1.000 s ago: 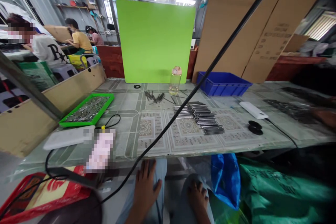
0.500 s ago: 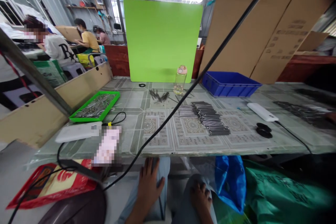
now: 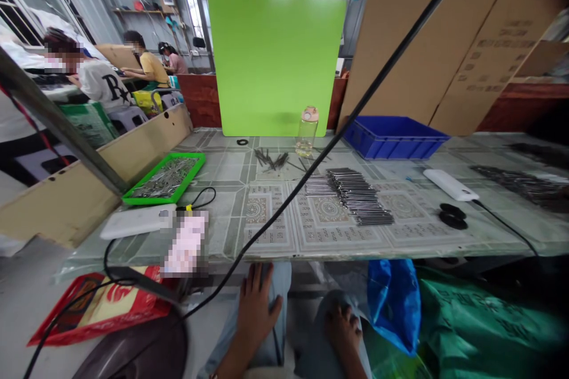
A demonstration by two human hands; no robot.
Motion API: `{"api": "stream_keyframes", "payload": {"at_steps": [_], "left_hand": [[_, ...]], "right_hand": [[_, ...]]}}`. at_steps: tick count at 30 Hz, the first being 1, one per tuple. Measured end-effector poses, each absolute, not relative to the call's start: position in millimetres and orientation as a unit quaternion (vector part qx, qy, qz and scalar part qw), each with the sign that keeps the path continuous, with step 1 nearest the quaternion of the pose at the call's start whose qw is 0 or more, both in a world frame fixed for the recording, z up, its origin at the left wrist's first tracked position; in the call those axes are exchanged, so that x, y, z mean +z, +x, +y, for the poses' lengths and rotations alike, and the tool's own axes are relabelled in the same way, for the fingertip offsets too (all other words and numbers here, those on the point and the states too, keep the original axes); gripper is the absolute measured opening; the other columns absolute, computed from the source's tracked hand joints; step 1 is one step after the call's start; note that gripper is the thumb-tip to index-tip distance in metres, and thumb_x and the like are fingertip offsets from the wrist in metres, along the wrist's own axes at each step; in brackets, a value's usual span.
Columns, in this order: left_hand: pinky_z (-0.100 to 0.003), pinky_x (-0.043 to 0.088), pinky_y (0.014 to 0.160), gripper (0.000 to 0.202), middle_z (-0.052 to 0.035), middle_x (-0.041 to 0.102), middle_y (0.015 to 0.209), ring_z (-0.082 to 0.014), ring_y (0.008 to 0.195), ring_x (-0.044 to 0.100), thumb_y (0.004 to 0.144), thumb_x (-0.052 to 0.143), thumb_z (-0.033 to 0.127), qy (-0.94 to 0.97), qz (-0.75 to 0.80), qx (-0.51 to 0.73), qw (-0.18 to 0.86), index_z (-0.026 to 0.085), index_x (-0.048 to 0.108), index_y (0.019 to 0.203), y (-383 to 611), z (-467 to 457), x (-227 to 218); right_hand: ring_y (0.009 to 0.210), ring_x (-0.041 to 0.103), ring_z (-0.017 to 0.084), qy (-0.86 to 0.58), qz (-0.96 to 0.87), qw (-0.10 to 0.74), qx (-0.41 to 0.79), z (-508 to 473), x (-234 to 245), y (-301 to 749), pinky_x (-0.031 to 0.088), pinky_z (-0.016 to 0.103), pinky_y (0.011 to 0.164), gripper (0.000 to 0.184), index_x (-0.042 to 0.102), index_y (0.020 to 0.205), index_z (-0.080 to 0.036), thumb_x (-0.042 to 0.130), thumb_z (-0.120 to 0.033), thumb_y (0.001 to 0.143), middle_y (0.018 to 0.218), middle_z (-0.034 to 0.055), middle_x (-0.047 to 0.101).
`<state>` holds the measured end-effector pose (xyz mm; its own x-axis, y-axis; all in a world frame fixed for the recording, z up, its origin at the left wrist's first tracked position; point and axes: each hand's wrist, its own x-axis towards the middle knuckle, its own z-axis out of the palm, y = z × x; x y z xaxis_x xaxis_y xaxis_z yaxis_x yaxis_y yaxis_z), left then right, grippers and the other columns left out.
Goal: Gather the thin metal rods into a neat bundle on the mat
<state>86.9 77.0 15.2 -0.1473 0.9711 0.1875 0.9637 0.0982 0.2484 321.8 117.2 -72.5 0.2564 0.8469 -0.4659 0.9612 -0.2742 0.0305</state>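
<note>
Below the table edge, my left hand (image 3: 258, 308) lies flat on my left knee, fingers stretched out and thumb apart. My right hand (image 3: 344, 331) rests over my right knee, its fingers a little bent and spaced. Neither hand holds anything. On the patterned tabletop (image 3: 231, 213) ahead, slim shiny metal rods (image 3: 362, 196) lie side by side in a slanting row. A smaller group of similar rods (image 3: 319, 185) adjoins it on the left. Farther back, loose dark thin pieces (image 3: 271, 159) are scattered near a clear bottle (image 3: 306, 133).
At left stand a green tray (image 3: 202, 166) of small metal pieces, a white device (image 3: 137, 221) and a blurred pink item (image 3: 186, 243). A blue bin (image 3: 395, 145), white bar (image 3: 451, 185) and black discs (image 3: 452, 216) are at right. A black cable (image 3: 355, 112) crosses the view. Co-workers sit far left.
The camera view has shifted slightly, so the table's things appear a little farther right. Both hands stay on the knees, and the rods lie as before.
</note>
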Motion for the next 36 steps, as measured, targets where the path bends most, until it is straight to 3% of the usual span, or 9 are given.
{"api": "stream_keyframes", "payload": {"at_steps": [17, 24, 30, 33, 36], "left_hand": [[-0.052, 0.031, 0.110, 0.067, -0.0122, 0.034, 0.153, -0.0332, 0.141, 0.028, 0.081, 0.054, 0.031, 0.643, 0.750, 0.140, 0.068, 0.023, 0.035, 0.146, 89, 77, 35], [-0.053, 0.031, 0.110, 0.068, -0.0130, 0.033, 0.153, -0.0337, 0.141, 0.028, 0.081, 0.055, 0.030, 0.641, 0.751, 0.137, 0.076, 0.022, 0.035, 0.146, 90, 77, 38], [-0.054, 0.029, 0.111, 0.070, -0.0136, 0.031, 0.154, -0.0348, 0.141, 0.027, 0.080, 0.057, 0.032, 0.645, 0.743, 0.154, 0.097, 0.021, 0.035, 0.145, 89, 77, 40], [-0.055, 0.028, 0.112, 0.066, -0.0149, 0.034, 0.152, -0.0342, 0.141, 0.027, 0.081, 0.055, 0.033, 0.636, 0.735, 0.195, 0.135, 0.019, 0.037, 0.143, 86, 77, 41], [-0.049, 0.033, 0.111, 0.061, -0.0170, 0.042, 0.145, -0.0292, 0.136, 0.037, 0.085, 0.050, 0.034, 0.619, 0.710, 0.297, 0.154, 0.015, 0.036, 0.141, 77, 75, 40]], "right_hand": [[0.132, 0.038, 0.040, 0.778, 0.574, 0.153, -0.203, 118, -66, 319, 0.036, 0.050, 0.100, 0.053, 0.036, 0.145, -0.020, 0.027, -0.035, 0.094, 0.150, 0.0196, 0.030], [0.137, 0.030, 0.041, 0.782, 0.551, 0.165, -0.239, 120, -59, 317, 0.031, 0.051, 0.104, 0.054, 0.032, 0.147, -0.022, 0.026, -0.036, 0.095, 0.153, 0.0184, 0.025], [0.135, 0.035, 0.040, 0.779, 0.562, 0.162, -0.226, 120, -62, 318, 0.034, 0.052, 0.101, 0.055, 0.033, 0.146, -0.022, 0.028, -0.037, 0.094, 0.152, 0.0199, 0.026], [0.133, 0.036, 0.039, 0.779, 0.564, 0.165, -0.219, 120, -65, 319, 0.035, 0.052, 0.101, 0.055, 0.034, 0.146, -0.022, 0.027, -0.038, 0.094, 0.152, 0.0188, 0.027], [0.132, 0.039, 0.039, 0.778, 0.569, 0.161, -0.210, 120, -66, 320, 0.037, 0.051, 0.099, 0.055, 0.036, 0.145, -0.022, 0.028, -0.039, 0.094, 0.150, 0.0192, 0.030]]}}
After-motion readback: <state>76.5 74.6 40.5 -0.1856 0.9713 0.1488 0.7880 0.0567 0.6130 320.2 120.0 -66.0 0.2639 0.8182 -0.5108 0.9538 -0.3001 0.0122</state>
